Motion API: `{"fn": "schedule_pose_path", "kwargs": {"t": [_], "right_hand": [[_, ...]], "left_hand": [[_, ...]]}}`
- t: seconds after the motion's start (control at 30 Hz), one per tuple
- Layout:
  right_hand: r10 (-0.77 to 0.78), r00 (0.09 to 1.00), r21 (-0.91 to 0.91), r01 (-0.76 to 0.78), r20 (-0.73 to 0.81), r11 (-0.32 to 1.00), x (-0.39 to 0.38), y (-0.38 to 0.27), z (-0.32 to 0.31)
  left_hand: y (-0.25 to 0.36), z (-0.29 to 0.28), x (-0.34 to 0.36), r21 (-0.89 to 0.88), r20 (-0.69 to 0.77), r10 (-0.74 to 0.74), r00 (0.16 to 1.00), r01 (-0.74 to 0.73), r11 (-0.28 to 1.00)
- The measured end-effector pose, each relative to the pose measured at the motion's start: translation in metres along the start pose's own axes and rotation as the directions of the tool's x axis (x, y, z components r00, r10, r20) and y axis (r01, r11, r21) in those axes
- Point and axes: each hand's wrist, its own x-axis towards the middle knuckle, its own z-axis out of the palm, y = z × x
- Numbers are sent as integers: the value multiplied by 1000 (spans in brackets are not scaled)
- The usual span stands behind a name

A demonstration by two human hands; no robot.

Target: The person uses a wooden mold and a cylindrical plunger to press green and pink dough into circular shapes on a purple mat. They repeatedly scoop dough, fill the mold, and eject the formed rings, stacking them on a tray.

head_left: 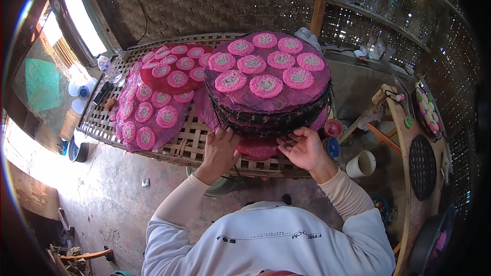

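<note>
A stack of dark, round woven trays point(266, 124) stands at the front of a slatted bamboo table. A purple-pink cloth point(238, 95) covers its top, bearing several pink stringy discs point(266, 86) with whitish centres. My left hand point(219, 152) is at the stack's front left, back upward, fingers bent against the lower rim. At the front right, my right hand point(308, 152) has its palm partly turned up, with curled fingers by the rim and thumb raised. Red cloth point(259, 148) shows between the hands under the stack. Some fingertips are hidden against the rim.
More discs lie on a pink cloth point(155, 103) and a red cloth point(173, 86) left of the stack. The slatted table point(97, 117) has a bottle point(105, 65) at its left. A white bucket point(361, 164) and wooden stand point(414, 174) are at right.
</note>
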Motion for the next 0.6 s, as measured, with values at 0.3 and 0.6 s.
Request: {"fn": "schedule_pose_path", "kwargs": {"t": [0.3,0.6], "right_hand": [[-16,1000,90,19,-26,996,-4,3,11],[-73,997,103,73,-8,992,-4,6,5]], "left_hand": [[6,-7,3,-132,28,21,999,-17,991],[28,21,-4,-860,508,-334,794,447,-245]]}}
